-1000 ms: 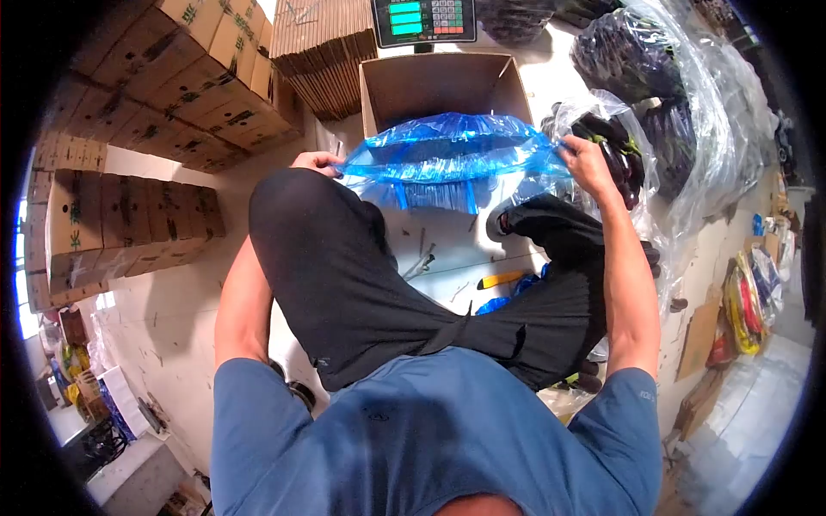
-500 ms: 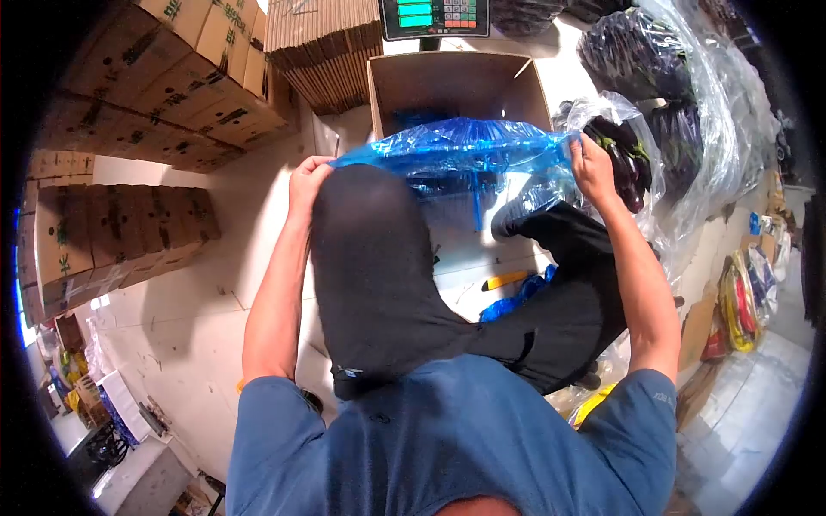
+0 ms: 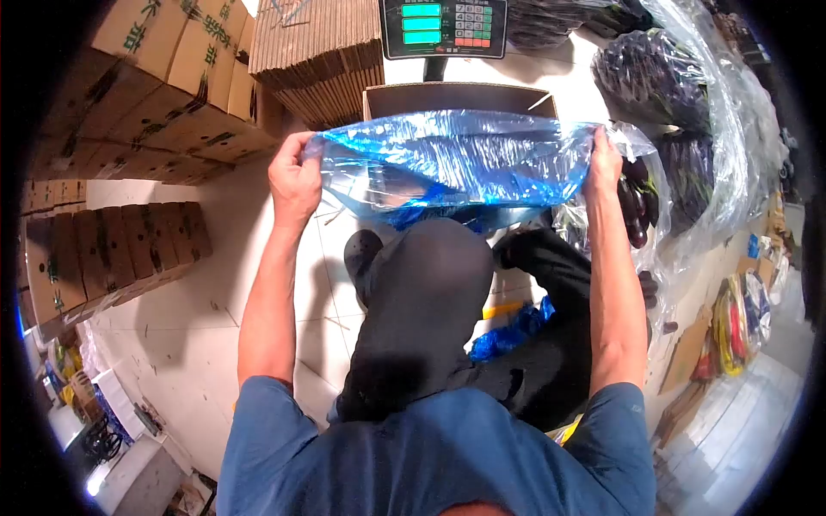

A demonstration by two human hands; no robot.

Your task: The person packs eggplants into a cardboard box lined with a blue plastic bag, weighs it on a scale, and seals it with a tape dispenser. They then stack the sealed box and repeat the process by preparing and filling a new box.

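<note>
A blue see-through plastic bag [image 3: 456, 163] is stretched sideways between my two hands, above my knee. My left hand [image 3: 295, 176] is closed on its left edge. The right edge is pinched in my right hand [image 3: 604, 163]. Behind the bag stands an open cardboard box [image 3: 460, 93], its front mostly hidden. A scale's display and keypad [image 3: 443, 27] are just beyond the box. Crumpled blue plastic [image 3: 514, 333] lies on the floor between my legs, beside a yellow object [image 3: 502, 310] that is partly covered.
Flattened cardboard [image 3: 314, 56] is stacked left of the box. Closed cartons [image 3: 163, 86] are piled at the left, with a row of cartons [image 3: 116, 254] below them. Eggplants [image 3: 637, 202] and large plastic-wrapped bundles of them [image 3: 654, 73] lie at the right.
Both hands have pulled the blue bag back from the box and raised it, spreading it wider. My left knee has shifted right, and a shoe now shows beside it.
</note>
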